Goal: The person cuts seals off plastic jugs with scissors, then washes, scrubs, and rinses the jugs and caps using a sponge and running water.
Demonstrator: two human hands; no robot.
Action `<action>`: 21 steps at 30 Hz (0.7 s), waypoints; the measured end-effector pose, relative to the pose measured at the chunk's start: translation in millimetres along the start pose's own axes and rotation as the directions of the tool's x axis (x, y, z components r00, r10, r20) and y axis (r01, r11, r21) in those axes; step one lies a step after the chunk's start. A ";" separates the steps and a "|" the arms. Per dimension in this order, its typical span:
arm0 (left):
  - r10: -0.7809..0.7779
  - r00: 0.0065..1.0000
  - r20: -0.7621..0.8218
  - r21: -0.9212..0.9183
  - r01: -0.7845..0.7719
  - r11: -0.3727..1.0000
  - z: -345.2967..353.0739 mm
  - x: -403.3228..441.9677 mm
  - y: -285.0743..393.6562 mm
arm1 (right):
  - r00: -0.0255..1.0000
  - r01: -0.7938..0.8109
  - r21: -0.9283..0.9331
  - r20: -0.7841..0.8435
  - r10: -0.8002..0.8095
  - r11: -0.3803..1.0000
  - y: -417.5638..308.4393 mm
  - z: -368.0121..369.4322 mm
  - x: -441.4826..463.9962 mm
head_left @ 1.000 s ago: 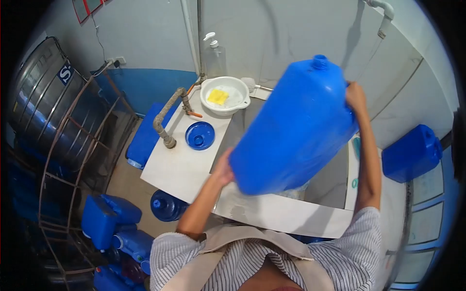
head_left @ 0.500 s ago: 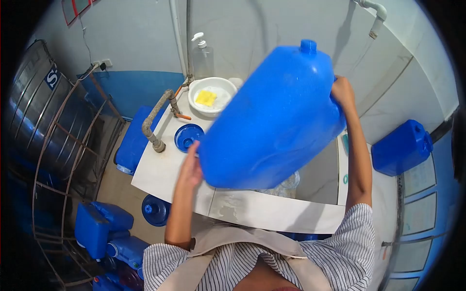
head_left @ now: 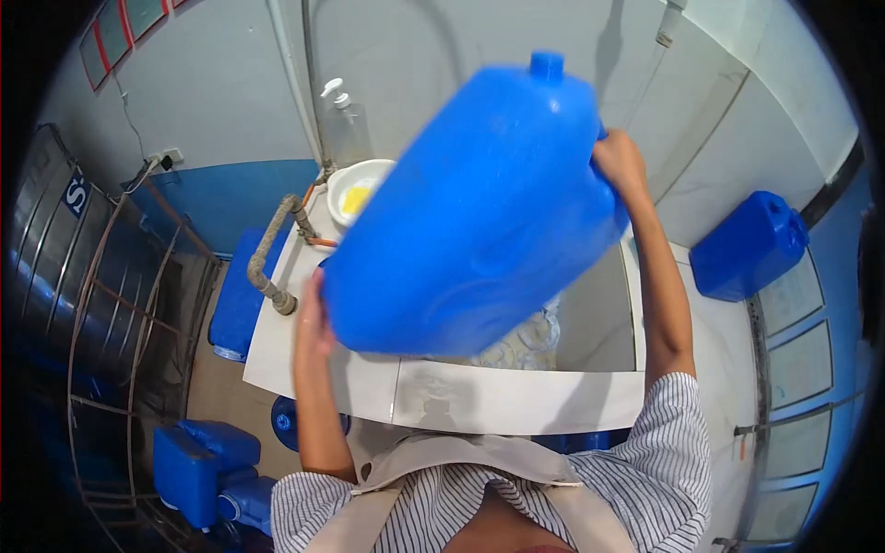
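A large blue plastic water jug (head_left: 461, 221) is held tilted in the air above the counter and sink (head_left: 599, 323). Its narrow neck points up and away, and its base is low on the left. My right hand (head_left: 621, 168) is closed around the handle at the jug's upper right side. Against the base at lower left rests my left hand (head_left: 316, 324), supporting it; some of its fingers are hidden behind the jug. Several round, clear pieces (head_left: 516, 346) lie in the sink, partly covered by the jug.
A white basin (head_left: 337, 208) with a yellow sponge (head_left: 356, 200) stands behind the jug, beside a pump bottle (head_left: 347, 134). A bent pipe (head_left: 264, 263) rises from the counter's left. Another blue jug (head_left: 749, 247) stands at right; several more containers (head_left: 187, 472) sit on the floor at lower left.
Both hands and the jug have shifted left in view, and the jug now covers part of the basin and most of the round blue lid. The view itself has also shifted.
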State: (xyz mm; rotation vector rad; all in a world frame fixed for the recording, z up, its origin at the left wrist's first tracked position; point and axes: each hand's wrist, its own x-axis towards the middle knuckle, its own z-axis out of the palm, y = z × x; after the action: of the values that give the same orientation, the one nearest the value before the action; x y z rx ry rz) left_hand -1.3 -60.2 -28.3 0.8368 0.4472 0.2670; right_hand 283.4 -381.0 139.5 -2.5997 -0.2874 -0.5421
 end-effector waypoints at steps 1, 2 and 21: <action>0.073 0.997 0.016 0.035 -0.074 0.997 10.6 -3.6 22.1 | 1.000 0.008 0.042 -0.018 -0.007 0.999 -2.6 -8.8 1.8; 0.142 0.990 0.005 0.078 -0.142 0.987 33.6 -10.2 40.6 | 1.000 0.000 0.036 -0.015 0.001 0.999 6.6 -8.0 10.2; 0.179 0.971 -0.159 0.055 -0.173 0.983 25.1 48.7 -27.5 | 1.000 0.016 0.103 -0.025 -0.013 0.995 44.2 39.2 49.2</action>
State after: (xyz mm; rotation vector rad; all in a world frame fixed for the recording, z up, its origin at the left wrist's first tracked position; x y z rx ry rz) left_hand 54.9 -74.9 -48.0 0.8994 0.5334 0.4950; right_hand 353.2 -395.3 110.7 -2.4912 -0.3183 -0.5482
